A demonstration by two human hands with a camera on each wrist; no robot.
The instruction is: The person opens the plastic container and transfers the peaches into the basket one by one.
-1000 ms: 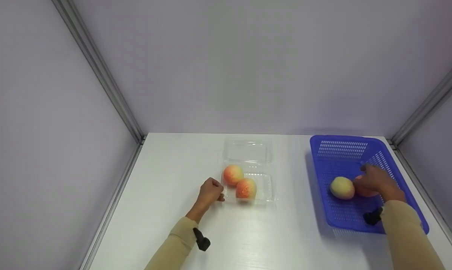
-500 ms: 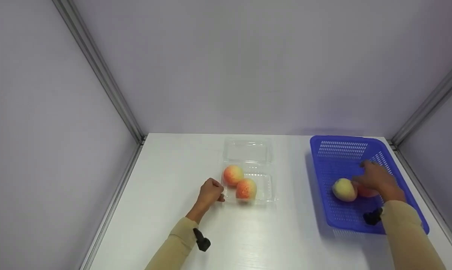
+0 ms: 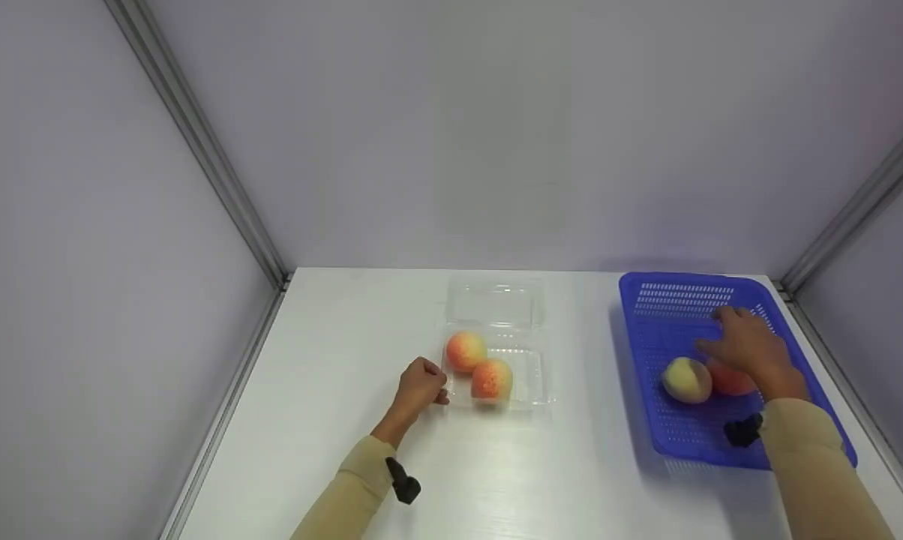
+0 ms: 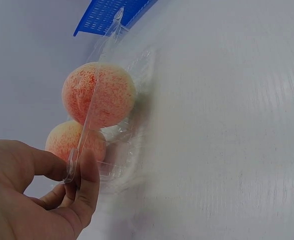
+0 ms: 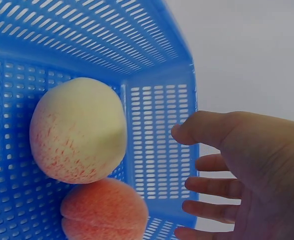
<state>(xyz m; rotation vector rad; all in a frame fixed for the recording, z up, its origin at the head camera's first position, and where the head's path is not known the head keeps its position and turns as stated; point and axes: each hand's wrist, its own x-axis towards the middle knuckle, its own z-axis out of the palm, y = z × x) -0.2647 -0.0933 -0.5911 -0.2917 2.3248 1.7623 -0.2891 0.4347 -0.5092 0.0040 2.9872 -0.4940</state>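
Two red-and-yellow peaches, a rear peach [image 3: 466, 351] and a front peach [image 3: 492, 379], sit in the left part of a clear plastic clamshell box [image 3: 528, 375] whose lid [image 3: 492, 304] lies folded back. My left hand [image 3: 421, 381] pinches the box's left rim between thumb and fingers, as the left wrist view shows. Over the blue basket [image 3: 639, 375] hovers my right hand [image 3: 748, 345], fingers spread and holding nothing. Below it in the basket, a pale yellow peach [image 5: 79, 130] touches a redder peach [image 5: 105, 210]; the hand partly covers the redder one in the head view.
The white table [image 3: 331, 322] meets grey walls at its back and sides. The basket's raised rim stands along the right side of the table, with a stretch of bare tabletop between it and the box.
My right hand has lifted off the redder peach and shifted slightly away from me, its fingers spreading. The pale peach has rolled a little in the basket. My left hand has stayed put.
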